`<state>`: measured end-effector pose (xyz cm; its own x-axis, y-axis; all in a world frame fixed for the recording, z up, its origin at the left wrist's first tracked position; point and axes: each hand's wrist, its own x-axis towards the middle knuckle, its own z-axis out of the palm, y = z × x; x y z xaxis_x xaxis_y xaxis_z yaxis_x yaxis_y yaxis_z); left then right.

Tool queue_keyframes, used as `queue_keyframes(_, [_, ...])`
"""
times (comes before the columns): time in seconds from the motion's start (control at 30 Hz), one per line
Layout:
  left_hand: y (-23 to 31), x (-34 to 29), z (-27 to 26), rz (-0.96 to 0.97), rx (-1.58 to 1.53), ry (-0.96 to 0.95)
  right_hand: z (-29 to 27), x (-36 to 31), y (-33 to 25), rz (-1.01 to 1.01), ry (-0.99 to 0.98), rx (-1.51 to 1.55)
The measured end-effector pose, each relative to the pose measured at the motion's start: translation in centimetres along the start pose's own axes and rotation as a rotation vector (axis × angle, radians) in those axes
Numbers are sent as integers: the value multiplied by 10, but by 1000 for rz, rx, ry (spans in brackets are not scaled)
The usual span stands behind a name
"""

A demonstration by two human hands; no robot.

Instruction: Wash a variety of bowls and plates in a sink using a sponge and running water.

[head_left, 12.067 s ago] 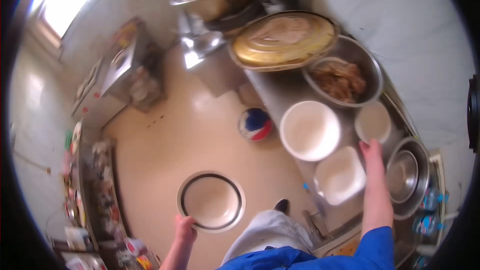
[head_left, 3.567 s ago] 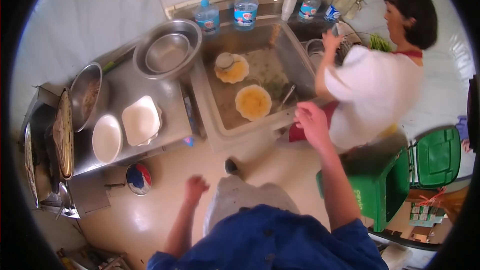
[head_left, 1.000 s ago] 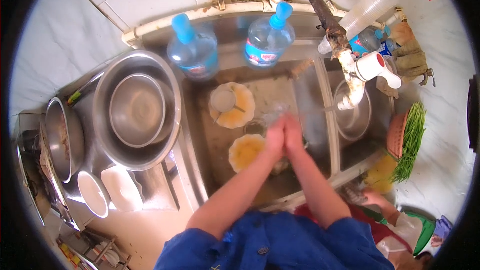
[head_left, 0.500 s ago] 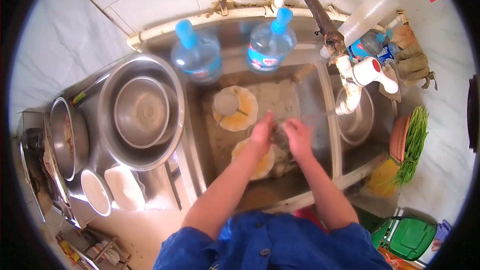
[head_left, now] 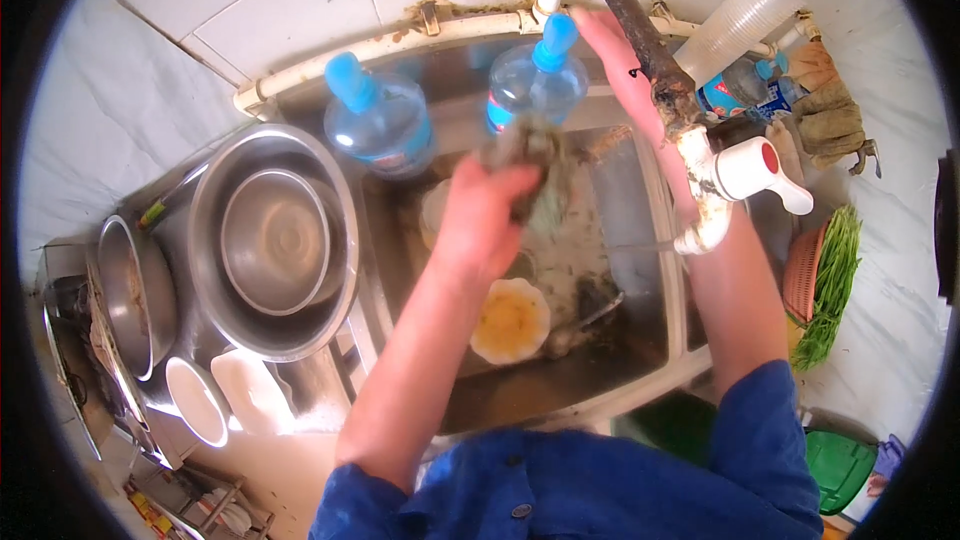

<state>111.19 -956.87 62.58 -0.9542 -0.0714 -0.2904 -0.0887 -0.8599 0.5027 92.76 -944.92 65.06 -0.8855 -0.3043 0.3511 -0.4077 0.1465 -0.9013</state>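
Observation:
Over the sink [head_left: 530, 385], my left hand [head_left: 480, 215] is closed around a wadded, dark grey-green cloth [head_left: 528, 155], blurred by motion. My right hand [head_left: 610, 40] reaches to the back, fingers stretched out beside the blue top of a clear bottle [head_left: 540, 85]; whether they touch it is unclear. The rusty pipe and tap partly cover my right arm. Below my left hand lies a white scalloped dish [head_left: 510, 322] with orange residue. A second pale dish [head_left: 433, 212] is mostly hidden behind that hand. To their right are a dark lump and a thin light-coloured utensil [head_left: 600, 310].
A white tap [head_left: 745, 168] with a red-centred handle juts over the sink's right side. Another blue-topped bottle [head_left: 378, 120] stands at the back. Nested steel basins [head_left: 275, 240] and white bowls [head_left: 197, 400] are left; green vegetables [head_left: 830, 285] in a basket are right.
My hands were together low over the sink. My left hand has moved up and left with the cloth; my right has left it and reached back to the bottle.

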Motion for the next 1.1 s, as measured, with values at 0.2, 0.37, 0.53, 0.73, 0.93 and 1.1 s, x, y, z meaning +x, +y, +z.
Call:
queue_keyframes(0.2, [24, 74, 33, 315, 466, 291, 26, 35, -6, 429, -265, -235])
queue_keyframes(0.37, [25, 74, 32, 45, 190, 313, 22, 30, -12, 393, -228, -178])
queue_keyframes(0.53, [17, 55, 41, 23, 69, 276, 10, 2, -9, 208, -9, -5])
queue_keyframes(0.73, [-102, 16, -32, 159, 891, 363, 39, -199, 10, 465, 199, 6])
queue_keyframes(0.93, [-218, -63, -113, -6, 1110, 505, 33, -336, 54, 1093, 355, 695])
queue_keyframes(1.1, [-202, -63, -106, -91, 822, 288, 29, -332, 44, 977, 348, 460])
